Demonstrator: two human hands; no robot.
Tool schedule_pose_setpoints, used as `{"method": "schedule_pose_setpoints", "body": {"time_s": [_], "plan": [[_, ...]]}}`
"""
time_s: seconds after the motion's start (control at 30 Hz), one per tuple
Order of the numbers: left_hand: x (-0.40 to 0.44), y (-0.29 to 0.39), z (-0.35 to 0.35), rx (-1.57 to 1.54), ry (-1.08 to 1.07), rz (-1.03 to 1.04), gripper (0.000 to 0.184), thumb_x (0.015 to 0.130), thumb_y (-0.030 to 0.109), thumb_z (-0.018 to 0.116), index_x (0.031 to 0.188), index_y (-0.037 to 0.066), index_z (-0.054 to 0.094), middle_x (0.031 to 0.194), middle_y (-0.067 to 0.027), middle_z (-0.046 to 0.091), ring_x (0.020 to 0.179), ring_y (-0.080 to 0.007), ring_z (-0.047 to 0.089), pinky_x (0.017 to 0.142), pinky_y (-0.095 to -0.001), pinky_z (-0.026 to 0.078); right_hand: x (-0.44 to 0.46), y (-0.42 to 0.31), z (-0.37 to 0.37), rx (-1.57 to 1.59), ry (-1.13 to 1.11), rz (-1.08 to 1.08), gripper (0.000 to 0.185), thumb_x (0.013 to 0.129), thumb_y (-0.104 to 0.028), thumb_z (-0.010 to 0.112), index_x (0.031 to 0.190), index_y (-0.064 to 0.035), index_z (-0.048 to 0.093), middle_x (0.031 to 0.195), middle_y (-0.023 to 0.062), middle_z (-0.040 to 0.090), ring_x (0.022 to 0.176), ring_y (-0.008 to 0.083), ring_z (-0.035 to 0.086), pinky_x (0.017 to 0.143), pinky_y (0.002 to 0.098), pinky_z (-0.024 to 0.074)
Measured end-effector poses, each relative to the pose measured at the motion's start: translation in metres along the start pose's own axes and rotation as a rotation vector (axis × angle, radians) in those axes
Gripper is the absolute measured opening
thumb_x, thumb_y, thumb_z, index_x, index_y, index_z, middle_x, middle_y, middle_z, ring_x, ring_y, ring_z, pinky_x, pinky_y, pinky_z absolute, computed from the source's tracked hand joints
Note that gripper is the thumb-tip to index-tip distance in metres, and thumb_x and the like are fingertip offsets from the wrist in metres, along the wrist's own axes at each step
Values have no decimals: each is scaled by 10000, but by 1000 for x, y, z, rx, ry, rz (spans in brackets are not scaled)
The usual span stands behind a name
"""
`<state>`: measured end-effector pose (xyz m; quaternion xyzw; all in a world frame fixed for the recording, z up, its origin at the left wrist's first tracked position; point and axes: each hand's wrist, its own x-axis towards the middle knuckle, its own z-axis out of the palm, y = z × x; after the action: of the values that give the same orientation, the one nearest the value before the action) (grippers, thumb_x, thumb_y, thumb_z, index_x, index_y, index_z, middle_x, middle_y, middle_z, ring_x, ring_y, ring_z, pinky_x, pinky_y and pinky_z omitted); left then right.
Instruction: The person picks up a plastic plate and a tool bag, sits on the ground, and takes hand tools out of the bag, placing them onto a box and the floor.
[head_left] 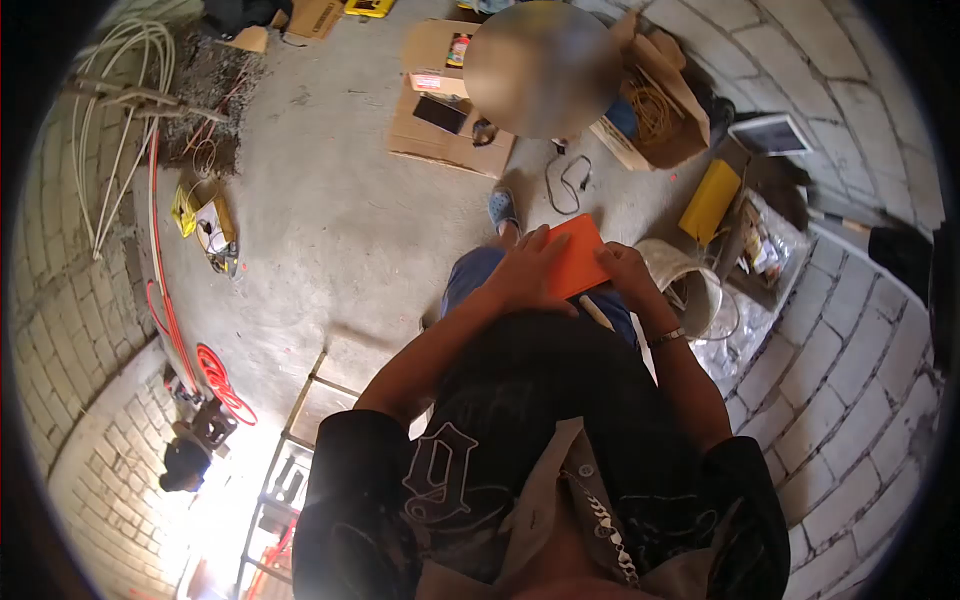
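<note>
A flat, bright orange rectangular piece (577,258) is held in front of my lap. Its exact kind I cannot make out. My left hand (528,268) grips its left side, with fingers reaching over the upper left edge. On the opposite edge my right hand (626,272) pinches it, thumb on the face. A bracelet or watch (667,337) circles my right wrist. Just below the orange piece, a pale stick-like thing (596,312) shows against my blue trousers.
To the right stand a whitish bucket (712,300) and a yellow case (710,200). Ahead are flattened cardboard (450,147), a black cable (568,187) and an open cardboard box (690,115) with coiled wire. Red tubing (222,383) lies left. A blurred patch hides something ahead.
</note>
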<state>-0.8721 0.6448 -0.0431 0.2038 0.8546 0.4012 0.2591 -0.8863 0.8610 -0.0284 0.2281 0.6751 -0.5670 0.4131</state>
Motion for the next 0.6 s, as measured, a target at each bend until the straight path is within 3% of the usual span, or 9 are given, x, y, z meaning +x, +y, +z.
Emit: {"method": "schedule_pose_setpoints", "body": {"time_s": [0.17,0.23,0.33,0.37,0.5,0.6], "plan": [[-28,-12,-16,93,165,-118,935,620,447,787,1331,2,373,1344,-266,368,1275,-426,331,1040,-465,320,25,-19,26,27,-131,-40,284,919,-257,500,974,8,587,860,59,605,687,116,584,596,257,492],[-44,-10,-22,-31,257,-252,772,678,370,760,1300,55,428,1362,-233,365,1245,-417,377,1020,-466,350,31,-32,43,6,-231,-11,281,917,-254,496,971,9,581,861,74,611,724,145,620,609,270,520],[-68,-12,-21,2,343,-400,707,721,300,741,1315,76,430,1358,-211,396,1236,-388,411,999,-449,381,47,-53,63,-108,-358,-6,297,910,-263,501,980,16,577,823,82,626,672,154,633,596,258,532],[-80,-12,-19,10,335,-417,707,721,300,741,1315,76,430,1358,-211,396,1236,-388,411,999,-449,381,47,-53,69,-169,-447,-30,304,908,-267,503,984,17,578,811,82,629,644,153,631,588,255,533],[-108,-22,-22,-12,446,-481,690,762,282,707,1349,78,405,1368,-189,415,1233,-353,439,986,-432,400,39,-72,111,-248,-466,-39,307,905,-271,519,981,19,587,799,85,637,613,147,628,565,249,525],[-127,-32,-37,-27,469,-535,676,784,286,684,1362,96,389,1392,-169,392,1224,-347,449,969,-438,415,38,-86,140,-177,-505,-62,282,889,-259,536,888,13,610,702,73,622,580,138,608,525,251,501]]}}
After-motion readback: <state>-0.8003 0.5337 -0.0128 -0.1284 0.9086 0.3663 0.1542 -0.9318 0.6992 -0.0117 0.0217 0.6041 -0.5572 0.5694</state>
